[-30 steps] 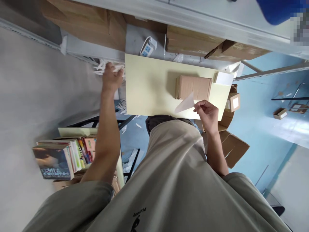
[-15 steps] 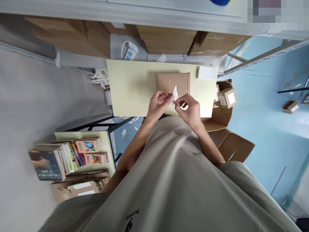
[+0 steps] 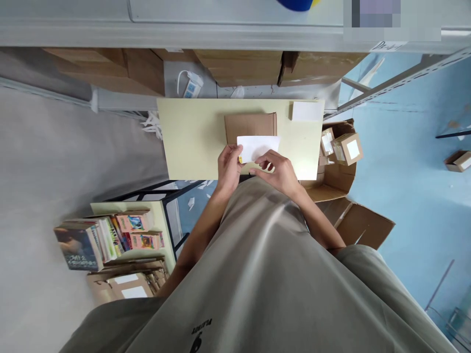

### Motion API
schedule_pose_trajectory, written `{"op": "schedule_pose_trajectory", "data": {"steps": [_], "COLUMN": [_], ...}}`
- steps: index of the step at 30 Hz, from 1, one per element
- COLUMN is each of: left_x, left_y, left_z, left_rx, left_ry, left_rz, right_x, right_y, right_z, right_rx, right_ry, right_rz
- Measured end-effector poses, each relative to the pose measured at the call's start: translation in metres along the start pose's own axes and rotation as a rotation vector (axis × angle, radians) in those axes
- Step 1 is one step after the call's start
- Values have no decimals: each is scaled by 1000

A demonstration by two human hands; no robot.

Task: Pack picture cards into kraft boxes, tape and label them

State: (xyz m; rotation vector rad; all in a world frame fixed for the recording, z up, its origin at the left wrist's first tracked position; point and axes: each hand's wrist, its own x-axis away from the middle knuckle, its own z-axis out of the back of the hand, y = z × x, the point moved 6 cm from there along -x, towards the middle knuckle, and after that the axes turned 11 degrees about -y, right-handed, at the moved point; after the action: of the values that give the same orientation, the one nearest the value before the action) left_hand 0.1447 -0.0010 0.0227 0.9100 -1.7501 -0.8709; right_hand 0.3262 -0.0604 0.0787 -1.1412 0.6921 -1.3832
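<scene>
My left hand (image 3: 229, 167) pinches the left end of a white paper label (image 3: 257, 146), which has a small yellow mark at its lower left corner. The label's broad side faces me, just in front of a closed brown cardboard box (image 3: 250, 125) and partly covering it. My right hand (image 3: 276, 170) is at the label's lower right edge. Its fingers are curved, with the tips over the paper, and its thumb is held apart below. Whether those fingertips press on the label is hard to see.
The box lies on a pale yellow tabletop (image 3: 195, 139), with a stack of white labels (image 3: 306, 111) at the back right. A power strip (image 3: 193, 86) sits behind. An open carton (image 3: 336, 184) holding small boxes stands right; books (image 3: 79, 245) are at the lower left.
The white label, seen nearly edge-on between both hands before, now shows its broad side. My right thumb and fingers have spread apart. The whole view has shifted slightly.
</scene>
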Motion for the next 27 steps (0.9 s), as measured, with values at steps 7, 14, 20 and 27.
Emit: {"op": "schedule_pose_trajectory", "data": {"steps": [7,14,20,27], "left_x": [-7,-6,-7,-1], "left_y": [0,-7,-18,-56], "left_z": [17,15,22,48], "left_rx": [63,72,38,-108], "left_ry": [2,-13,32,148], "left_rz": [13,28,28,156], "right_x": [4,-15,-19,-6], "right_y": [70,88,83,30], "right_z": [52,37,31,5], "right_rx": [-223,-369,-370,-217], "right_ry": [280,187,167,65], "right_rz": [-243,-260,-250,-50]}}
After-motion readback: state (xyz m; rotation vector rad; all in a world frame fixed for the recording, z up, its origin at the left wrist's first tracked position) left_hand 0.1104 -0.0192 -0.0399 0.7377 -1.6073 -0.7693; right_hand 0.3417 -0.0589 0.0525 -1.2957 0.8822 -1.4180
